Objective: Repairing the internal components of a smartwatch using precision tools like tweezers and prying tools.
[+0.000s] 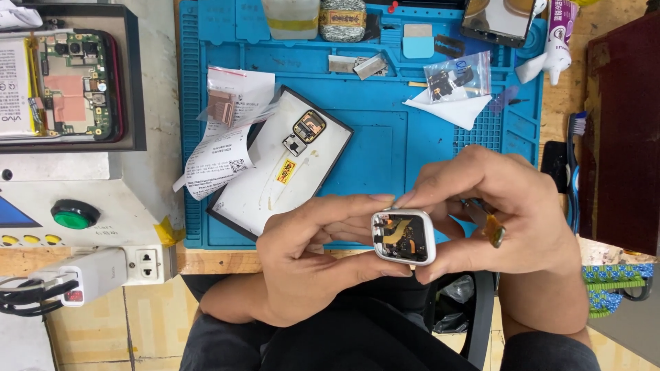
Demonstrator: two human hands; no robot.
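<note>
Both hands are holding a small opened watch case (403,236), white-rimmed with dark and orange parts showing inside, low in the view at about five o'clock from the centre, above the person's lap and just off the worktop's (213,261) near edge. The left hand (309,264) is pinching the case from nine o'clock, thumb and forefinger closed on its rim; the right hand (502,220) is gripping it from three o'clock, with an orange flex strip (489,224) sticking out between its fingers. At eleven o'clock from the case, a white rectangular tray (275,175) is lying tilted on the blue mat (385,130), carrying a small yellow label (287,171) and two dark square parts. A white printed paper slip (223,154) is overlapping the tray's nine o'clock side. At one o'clock, a clear plastic bag (457,77) of dark parts is resting on a white paper.
</note>
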